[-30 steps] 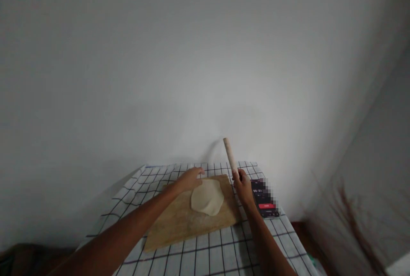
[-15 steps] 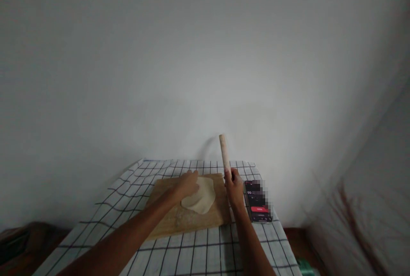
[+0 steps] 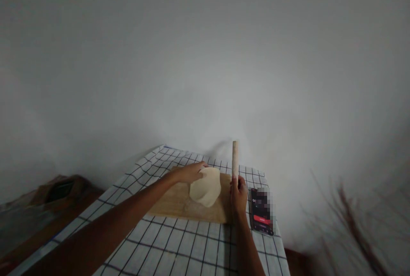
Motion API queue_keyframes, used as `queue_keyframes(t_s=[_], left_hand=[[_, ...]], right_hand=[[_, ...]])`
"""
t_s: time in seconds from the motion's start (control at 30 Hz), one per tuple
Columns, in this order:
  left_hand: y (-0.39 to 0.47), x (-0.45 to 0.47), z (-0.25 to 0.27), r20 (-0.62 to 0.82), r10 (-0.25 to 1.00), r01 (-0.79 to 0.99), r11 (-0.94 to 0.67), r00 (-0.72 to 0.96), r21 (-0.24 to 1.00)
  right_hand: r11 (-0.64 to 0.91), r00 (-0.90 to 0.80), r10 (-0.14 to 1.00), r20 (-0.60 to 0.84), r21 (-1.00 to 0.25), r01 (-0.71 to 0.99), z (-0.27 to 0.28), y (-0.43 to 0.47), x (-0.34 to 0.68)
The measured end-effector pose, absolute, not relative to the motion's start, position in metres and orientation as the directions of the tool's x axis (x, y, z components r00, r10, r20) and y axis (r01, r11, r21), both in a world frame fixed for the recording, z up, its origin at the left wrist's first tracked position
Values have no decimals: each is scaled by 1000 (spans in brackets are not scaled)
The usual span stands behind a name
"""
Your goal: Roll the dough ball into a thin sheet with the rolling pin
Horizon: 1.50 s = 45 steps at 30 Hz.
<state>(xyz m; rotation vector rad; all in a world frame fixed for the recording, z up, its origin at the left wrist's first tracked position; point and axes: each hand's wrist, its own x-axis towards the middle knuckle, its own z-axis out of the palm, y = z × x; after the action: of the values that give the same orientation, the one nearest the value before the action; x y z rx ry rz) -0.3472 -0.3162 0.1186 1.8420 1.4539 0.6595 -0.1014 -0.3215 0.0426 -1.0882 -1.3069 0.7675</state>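
Dough (image 3: 206, 190): flat, roughly round, lying on right half of board (image 3: 176, 207). Under board, cloth (image 3: 160, 237): white w/ dark grid lines. L to R: L hand (image 3: 191, 172), over board, at dough's far left edge, touching it; can't tell if pinching or just resting. R hand (image 3: 238, 190), at board's right edge: closed around near end of pin (image 3: 235, 158), w/ rest sticking out past fist. Further right: phone (image 3: 261, 207), on cloth, screen lit w/ red btn, part pixelated. Rightmost: twigs (image 3: 355, 220), blurry.
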Motion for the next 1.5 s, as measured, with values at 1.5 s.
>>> queue_keyframes(t_s=[1.5], left_hand=[[-350, -390, 97, 406, 907, 371, -342, -110, 864]], right_hand=[[377, -350, 920, 177, -648, 662, 62, -333, -79]])
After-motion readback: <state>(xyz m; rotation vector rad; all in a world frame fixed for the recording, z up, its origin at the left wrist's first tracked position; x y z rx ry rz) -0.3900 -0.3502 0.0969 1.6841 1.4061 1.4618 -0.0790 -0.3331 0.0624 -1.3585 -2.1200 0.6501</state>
